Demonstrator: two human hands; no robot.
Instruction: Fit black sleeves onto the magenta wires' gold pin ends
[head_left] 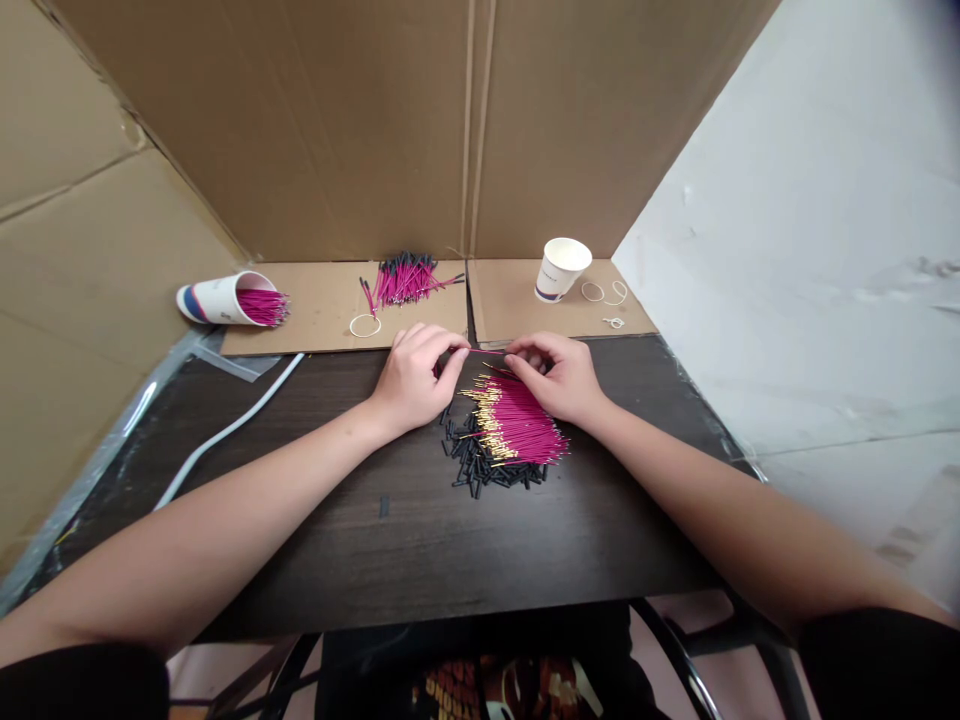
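A short magenta wire (487,351) spans the gap between my two hands, level above the dark table. My left hand (420,375) pinches its left end between thumb and fingers; whether a black sleeve is also in that pinch is hidden. The right end sits in the closed fingertips of my right hand (559,375). Just below the hands lies a pile of magenta wires (521,420), their bare gold-coloured ends pointing left. Loose black sleeves (472,465) are scattered under and around that pile.
Wires with black ends (406,280) lie heaped on the cardboard sheet (315,338). A tipped paper cup (217,303) holds more wires; another paper cup (559,272) stands upright near loose rubber bands (592,292). A pale cable (225,435) crosses the table's left side. Cardboard walls rise behind.
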